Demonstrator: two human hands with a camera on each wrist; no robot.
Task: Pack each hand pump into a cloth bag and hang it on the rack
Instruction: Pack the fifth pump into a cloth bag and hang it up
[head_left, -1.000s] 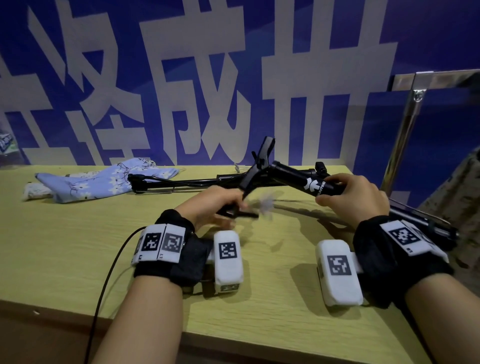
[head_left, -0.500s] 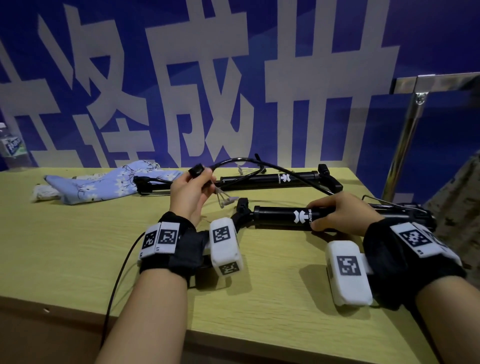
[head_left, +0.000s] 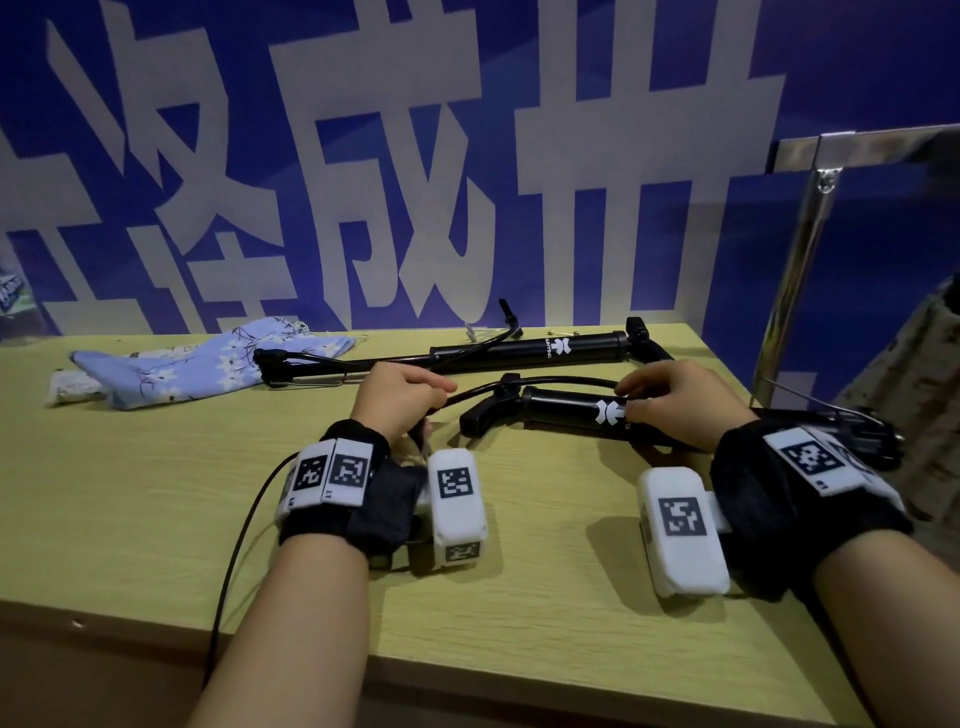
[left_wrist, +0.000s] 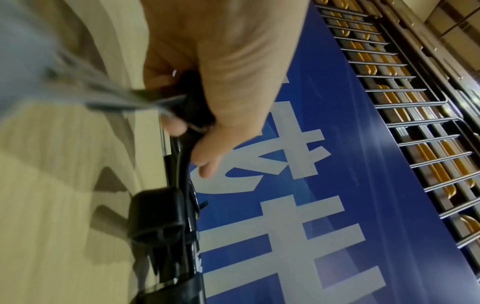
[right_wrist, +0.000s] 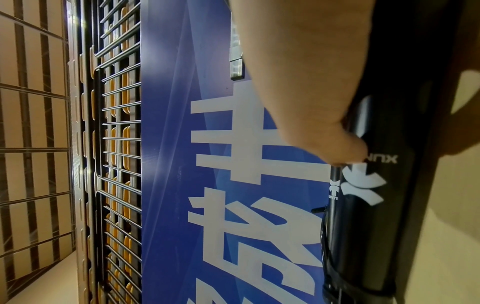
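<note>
Two black hand pumps lie on the wooden table (head_left: 156, 519). My right hand (head_left: 654, 395) grips the barrel of the near pump (head_left: 566, 408), close to its white logo, and the thumb presses the barrel (right_wrist: 363, 216). My left hand (head_left: 415, 400) grips the end of this pump's black hose (head_left: 545, 385), which arches low over the barrel. The hose end (left_wrist: 193, 102) shows inside the curled fingers. The far pump (head_left: 545, 351) lies untouched behind. A blue floral cloth bag (head_left: 208, 364) lies flat at the back left.
A metal rack post (head_left: 810, 249) stands off the table's right end, with patterned cloth (head_left: 909, 374) beside it. A blue banner with large white characters (head_left: 467, 182) backs the table. A black cable (head_left: 234, 561) runs from my left wrist over the front edge.
My left hand has brought the hose end down from its raised position to beside the near pump's barrel. The right hand stays on the barrel, its fingers now reaching the hose.
</note>
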